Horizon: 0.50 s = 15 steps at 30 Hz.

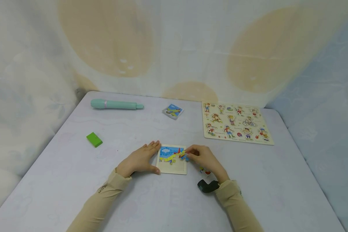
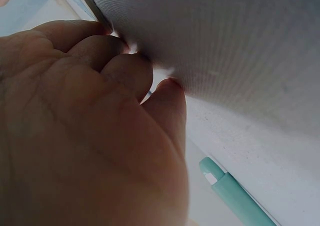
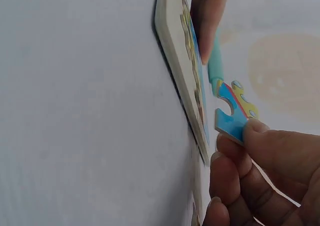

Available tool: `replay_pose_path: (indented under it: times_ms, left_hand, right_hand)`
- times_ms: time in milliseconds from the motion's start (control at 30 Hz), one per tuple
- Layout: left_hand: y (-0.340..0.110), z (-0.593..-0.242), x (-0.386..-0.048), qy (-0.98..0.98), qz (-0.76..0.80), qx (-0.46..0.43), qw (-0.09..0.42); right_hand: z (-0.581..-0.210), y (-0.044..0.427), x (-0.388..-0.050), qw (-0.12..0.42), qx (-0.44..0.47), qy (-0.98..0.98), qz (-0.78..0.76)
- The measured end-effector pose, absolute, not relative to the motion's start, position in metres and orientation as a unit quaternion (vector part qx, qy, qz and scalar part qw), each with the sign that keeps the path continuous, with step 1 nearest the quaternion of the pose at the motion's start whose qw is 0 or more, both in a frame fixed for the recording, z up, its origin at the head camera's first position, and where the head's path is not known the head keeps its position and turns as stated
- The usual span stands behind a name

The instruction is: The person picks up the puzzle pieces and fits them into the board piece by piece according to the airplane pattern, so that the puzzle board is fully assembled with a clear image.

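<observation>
Near tray [image 1: 171,169], right hand [image 1: 205,158] pinches jigsaw piece [image 3: 232,123]; sleeve lettering [image 1: 102,188] blurred.

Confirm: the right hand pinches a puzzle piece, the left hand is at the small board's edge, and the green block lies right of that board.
Wrong side: the head view shows the green block left of the small board. The rest stands: right hand pinching a puzzle piece, left hand at the board's edge.
</observation>
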<state>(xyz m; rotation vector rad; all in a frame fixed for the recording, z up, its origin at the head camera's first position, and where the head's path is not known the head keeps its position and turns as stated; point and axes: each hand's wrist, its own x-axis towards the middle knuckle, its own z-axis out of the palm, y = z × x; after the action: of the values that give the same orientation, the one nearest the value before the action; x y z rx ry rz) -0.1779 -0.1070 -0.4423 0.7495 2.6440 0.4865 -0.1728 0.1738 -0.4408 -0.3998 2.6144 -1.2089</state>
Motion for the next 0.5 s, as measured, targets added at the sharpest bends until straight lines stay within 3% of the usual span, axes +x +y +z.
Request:
replay_pose_path:
  times_ms: [500]
  left_hand:
    - [-0.107, -0.443, -0.179, 0.933, 0.171, 0.266, 0.171]
  right_hand:
    - [-0.449, 0.156, -0.172, 0.097, -0.146, 0.903, -0.392]
